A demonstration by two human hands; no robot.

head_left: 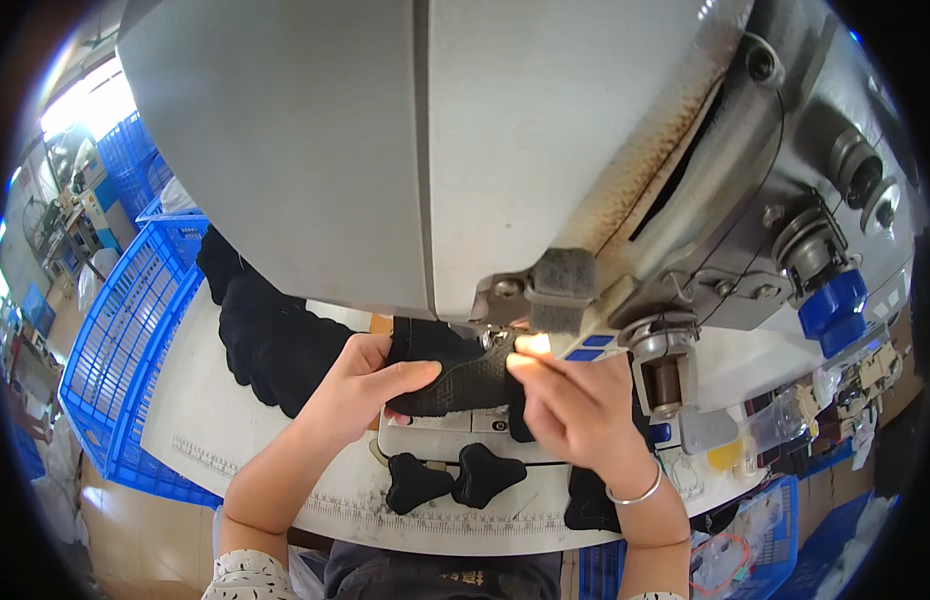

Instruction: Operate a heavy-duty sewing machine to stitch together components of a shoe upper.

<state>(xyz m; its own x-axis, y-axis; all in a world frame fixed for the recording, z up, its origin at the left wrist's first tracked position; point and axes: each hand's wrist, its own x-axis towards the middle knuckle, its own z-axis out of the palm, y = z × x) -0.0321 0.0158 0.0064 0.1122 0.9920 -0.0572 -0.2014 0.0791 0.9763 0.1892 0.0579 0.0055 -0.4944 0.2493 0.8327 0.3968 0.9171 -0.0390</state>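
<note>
A large grey-white sewing machine (405,150) fills the upper view. Under its needle area lies a black mesh fabric piece (463,378). My left hand (360,385) grips the piece's left side, thumb on top. On the piece's right edge, close to the lit presser foot (505,338), my right hand (575,405) pinches the mesh; a silver bangle circles its wrist. Two small black cut pieces (455,478) lie on the table just in front of my hands.
A pile of black fabric pieces (260,335) sits on the white table (225,420) to the left. A blue plastic crate (125,340) stands beside the table's left edge. Small bottles and clutter (785,415) lie at the right. More blue crates stand lower right.
</note>
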